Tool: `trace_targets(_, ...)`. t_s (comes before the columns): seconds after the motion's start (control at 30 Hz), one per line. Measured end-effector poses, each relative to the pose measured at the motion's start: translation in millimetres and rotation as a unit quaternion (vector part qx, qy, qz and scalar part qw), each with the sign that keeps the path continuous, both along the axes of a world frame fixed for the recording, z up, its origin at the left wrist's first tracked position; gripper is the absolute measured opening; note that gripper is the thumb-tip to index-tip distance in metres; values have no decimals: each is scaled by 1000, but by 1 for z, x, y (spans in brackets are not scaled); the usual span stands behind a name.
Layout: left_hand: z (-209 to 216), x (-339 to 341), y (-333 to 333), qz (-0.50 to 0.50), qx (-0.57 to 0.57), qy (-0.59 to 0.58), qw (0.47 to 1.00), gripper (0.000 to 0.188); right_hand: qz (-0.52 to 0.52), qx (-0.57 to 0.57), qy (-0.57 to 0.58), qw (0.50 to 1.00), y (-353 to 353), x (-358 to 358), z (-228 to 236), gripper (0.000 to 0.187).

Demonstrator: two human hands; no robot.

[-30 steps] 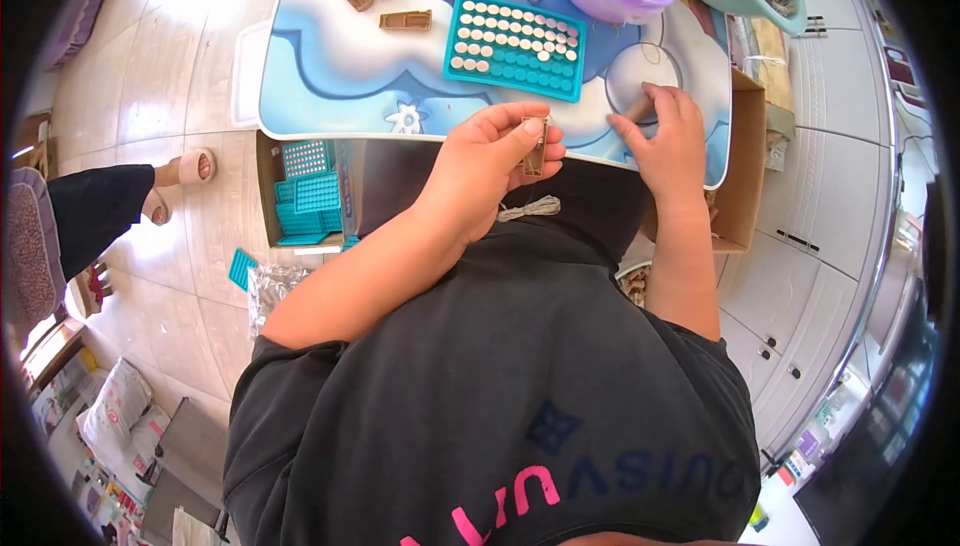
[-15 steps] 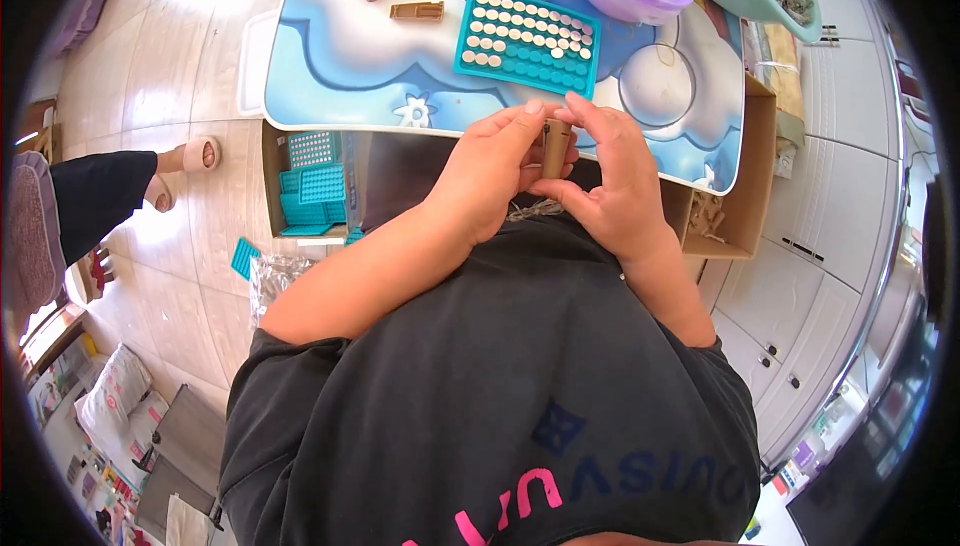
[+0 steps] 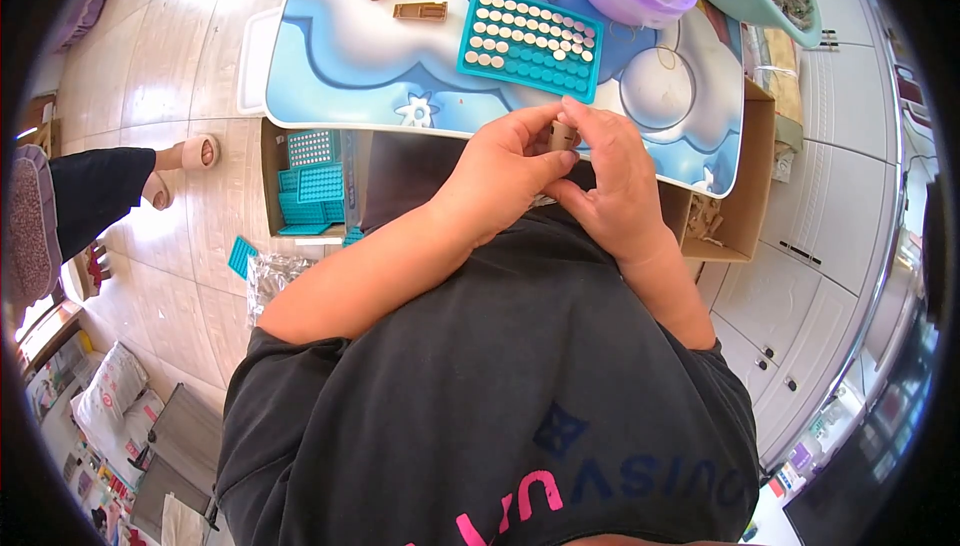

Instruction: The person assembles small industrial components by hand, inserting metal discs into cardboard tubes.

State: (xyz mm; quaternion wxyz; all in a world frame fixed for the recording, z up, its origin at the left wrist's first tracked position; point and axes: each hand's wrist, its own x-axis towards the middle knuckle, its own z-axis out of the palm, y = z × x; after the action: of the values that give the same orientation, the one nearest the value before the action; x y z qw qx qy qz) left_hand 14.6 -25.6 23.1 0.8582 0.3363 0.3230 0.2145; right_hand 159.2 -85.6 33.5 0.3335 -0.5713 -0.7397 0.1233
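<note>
Between both hands, just off the table's near edge, is a small brown plastic piece [image 3: 563,134]. My left hand [image 3: 505,161] pinches it from the left with thumb and fingers. My right hand [image 3: 618,168] closes round it from the right, its fingertips at the upper end. Fingers cover much of the piece. Beyond my hands lies a teal tray [image 3: 550,76] with rows of round whitish discs [image 3: 520,23]; several wells toward its near right side show no disc. More brown plastic pieces [image 3: 420,12] lie to the left of the tray.
A purple bowl [image 3: 625,1] with a clear liner and small thin pieces stands behind the tray. Beside it is a pale teal basin [image 3: 745,1] of grey stringy material. Cardboard boxes [image 3: 762,166] flank my lap, the left one holding teal trays [image 3: 320,184]. Another person's leg [image 3: 105,186] is at left.
The brown piece has been tilted, so less of its length shows. My left thumb has come down across it, and my right fingers have curled in closer.
</note>
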Motion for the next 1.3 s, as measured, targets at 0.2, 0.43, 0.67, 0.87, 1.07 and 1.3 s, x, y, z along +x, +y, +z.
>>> trace_targets(0.2, -2, -5, -5, -17, 232, 85, 969, 48, -14, -103, 175, 979, -3, 17, 1, 52)
trace_targets(0.43, 10, -9, -3, -37, 319, 111, 941, 30, -30, -80, 431, 898, -16, 21, -11, 33)
trace_targets(0.67, 9, -4, -8, 27, 309, 69, 948, 16, -51, -43, 582, 810, -14, 2, -13, 29)
trace_targets(0.87, 3, 1, 9, -26, 143, 37, 989, 19, -95, -136, 548, 820, -10, 12, -17, 24)
trace_targets(1.07, 2, -8, 22, -95, -82, -54, 991, 32, -47, -81, 202, 975, 20, 38, 21, 24)
trace_targets(1.3, -1, -4, 21, -112, -102, -53, 987, 30, -91, 41, -121, 988, 128, 110, 39, 13)
